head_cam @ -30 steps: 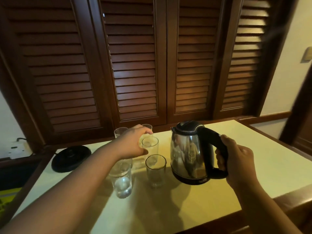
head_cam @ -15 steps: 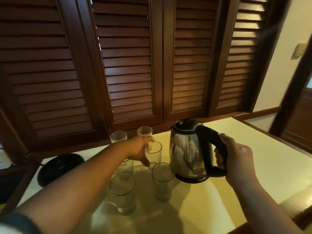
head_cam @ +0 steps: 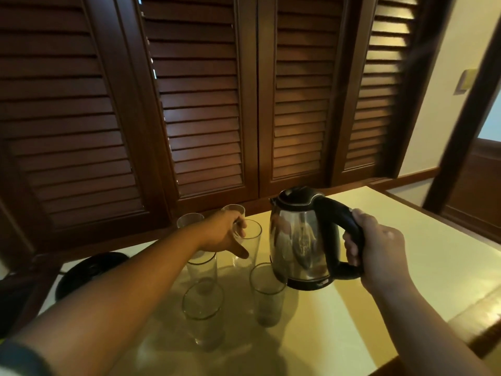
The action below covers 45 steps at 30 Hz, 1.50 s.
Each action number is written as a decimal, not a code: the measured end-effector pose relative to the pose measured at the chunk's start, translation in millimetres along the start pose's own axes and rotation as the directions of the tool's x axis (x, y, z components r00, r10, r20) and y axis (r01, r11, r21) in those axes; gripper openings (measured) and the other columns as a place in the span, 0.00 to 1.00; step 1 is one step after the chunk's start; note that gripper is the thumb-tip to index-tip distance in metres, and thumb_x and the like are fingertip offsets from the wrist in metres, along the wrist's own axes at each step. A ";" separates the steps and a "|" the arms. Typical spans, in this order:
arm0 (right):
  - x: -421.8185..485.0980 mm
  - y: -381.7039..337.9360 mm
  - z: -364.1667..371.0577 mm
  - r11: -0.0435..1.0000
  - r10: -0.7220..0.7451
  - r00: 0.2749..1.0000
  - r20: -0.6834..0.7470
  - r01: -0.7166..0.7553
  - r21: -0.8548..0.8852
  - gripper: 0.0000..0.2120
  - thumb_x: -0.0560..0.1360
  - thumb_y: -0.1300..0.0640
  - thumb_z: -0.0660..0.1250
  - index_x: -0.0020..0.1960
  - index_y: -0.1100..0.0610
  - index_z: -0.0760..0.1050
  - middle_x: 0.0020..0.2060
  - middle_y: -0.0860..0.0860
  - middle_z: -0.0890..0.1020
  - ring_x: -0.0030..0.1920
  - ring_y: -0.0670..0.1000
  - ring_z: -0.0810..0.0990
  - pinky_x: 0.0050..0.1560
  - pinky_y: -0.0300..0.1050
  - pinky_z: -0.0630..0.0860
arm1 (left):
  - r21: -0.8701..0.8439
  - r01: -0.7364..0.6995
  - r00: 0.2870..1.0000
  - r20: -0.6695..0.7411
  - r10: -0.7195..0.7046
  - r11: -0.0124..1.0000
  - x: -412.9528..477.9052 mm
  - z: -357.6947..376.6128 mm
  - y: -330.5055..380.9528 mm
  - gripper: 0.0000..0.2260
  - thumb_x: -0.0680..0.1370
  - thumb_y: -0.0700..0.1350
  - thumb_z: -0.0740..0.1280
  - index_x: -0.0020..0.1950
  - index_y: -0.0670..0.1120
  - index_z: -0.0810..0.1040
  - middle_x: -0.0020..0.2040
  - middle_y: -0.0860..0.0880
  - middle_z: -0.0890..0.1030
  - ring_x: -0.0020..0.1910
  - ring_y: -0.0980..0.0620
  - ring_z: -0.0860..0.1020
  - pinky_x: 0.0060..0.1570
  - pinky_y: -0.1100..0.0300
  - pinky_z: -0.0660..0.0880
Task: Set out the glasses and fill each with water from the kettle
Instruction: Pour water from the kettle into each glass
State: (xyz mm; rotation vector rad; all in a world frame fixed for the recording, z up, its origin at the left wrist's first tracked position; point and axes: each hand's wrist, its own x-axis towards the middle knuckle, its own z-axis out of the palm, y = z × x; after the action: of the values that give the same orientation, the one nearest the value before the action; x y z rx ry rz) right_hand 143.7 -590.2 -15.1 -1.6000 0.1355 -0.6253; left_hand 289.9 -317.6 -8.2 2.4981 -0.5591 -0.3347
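Note:
Several clear glasses stand clustered on the cream table point(head_cam: 423, 256). My left hand point(head_cam: 223, 236) reaches over them and grips the middle glass point(head_cam: 253, 240), thumb in front and fingers behind its rim. Two more glasses point(head_cam: 189, 219) stand behind it. One glass point(head_cam: 202, 270) sits just under my wrist, and the two nearest are the front left glass point(head_cam: 203, 313) and the front right glass point(head_cam: 267, 294). To the right of the glasses is the steel kettle point(head_cam: 298, 240), upright with its lid closed. My right hand point(head_cam: 379, 256) holds its black handle.
The kettle's round black base point(head_cam: 92, 270) lies at the table's left end. Dark louvred wooden doors point(head_cam: 206, 118) close off the back, right behind the table. A wooden edge point(head_cam: 482, 335) borders the table at the front right.
My left hand has slid from the glasses' near side to the middle glass and closed round it. The view came closer. The kettle and my right hand have stayed in place.

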 end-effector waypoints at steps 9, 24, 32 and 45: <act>35.9 -30.9 -8.5 0.996 0.021 0.985 0.169 -0.037 0.086 0.24 0.70 0.35 0.67 0.35 0.56 0.82 0.27 0.57 0.74 0.30 0.57 0.71 0.42 0.55 0.69 | -0.379 0.010 0.968 -0.228 -0.103 0.925 -3.8 -19.8 -5.2 0.26 0.65 0.38 0.83 0.59 0.50 0.78 0.57 0.49 0.84 0.59 0.48 0.82 0.64 0.44 0.79; 99.7 -92.5 16.9 0.986 0.081 0.880 0.467 -0.002 -0.166 0.19 0.81 0.45 0.67 0.44 0.61 0.81 0.25 0.48 0.79 0.24 0.44 0.77 0.29 0.37 0.72 | -0.381 0.063 0.928 -0.317 -0.195 0.922 -14.2 -8.5 -1.7 0.36 0.56 0.52 0.86 0.62 0.60 0.79 0.54 0.55 0.84 0.56 0.54 0.83 0.61 0.47 0.80; 109.8 -116.4 30.1 0.942 0.088 0.865 0.494 0.088 -0.323 0.22 0.79 0.42 0.69 0.47 0.63 0.84 0.34 0.56 0.84 0.40 0.60 0.82 0.48 0.53 0.78 | -0.359 0.093 0.925 -0.314 -0.214 0.929 -19.5 -1.2 -0.6 0.32 0.64 0.43 0.84 0.65 0.56 0.77 0.58 0.55 0.81 0.58 0.53 0.81 0.61 0.47 0.81; 118.2 -125.0 42.2 0.936 0.095 0.818 0.567 0.121 -0.331 0.21 0.79 0.43 0.69 0.40 0.60 0.82 0.25 0.50 0.77 0.24 0.48 0.72 0.30 0.42 0.68 | -0.329 0.060 0.925 -0.337 -0.177 0.942 -16.7 0.5 -6.2 0.31 0.65 0.42 0.83 0.67 0.51 0.78 0.56 0.53 0.83 0.57 0.52 0.82 0.60 0.47 0.81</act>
State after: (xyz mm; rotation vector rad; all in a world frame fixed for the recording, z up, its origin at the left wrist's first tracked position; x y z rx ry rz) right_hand 228.5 -587.2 140.4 -2.0798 -0.2318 -0.0947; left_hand 277.0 -305.5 -10.2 2.2105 -0.1832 0.0018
